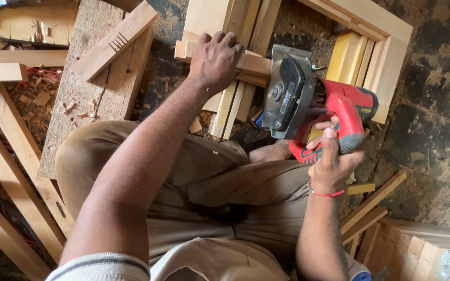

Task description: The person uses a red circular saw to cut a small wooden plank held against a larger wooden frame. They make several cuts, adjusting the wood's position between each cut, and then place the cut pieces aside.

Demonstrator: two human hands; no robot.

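Far left: planks [14, 135] and a grey board [87, 99] on the floor. Left hand [214, 60] pressed flat on a slat [251, 65], fingers together, curled over its far edge. Slat lying across upright pale boards [235, 21]. Right hand [332, 164] clamped around red saw's [313, 104] handle, blade guard touching slat's right end.

Warm daylight falls from about one o'clock, bright on the pale wood frame [386, 36] and soft elsewhere. Shadows stay gentle under the left hand [215, 58]. Focus is sharp throughout; edges bend slightly, no glare.
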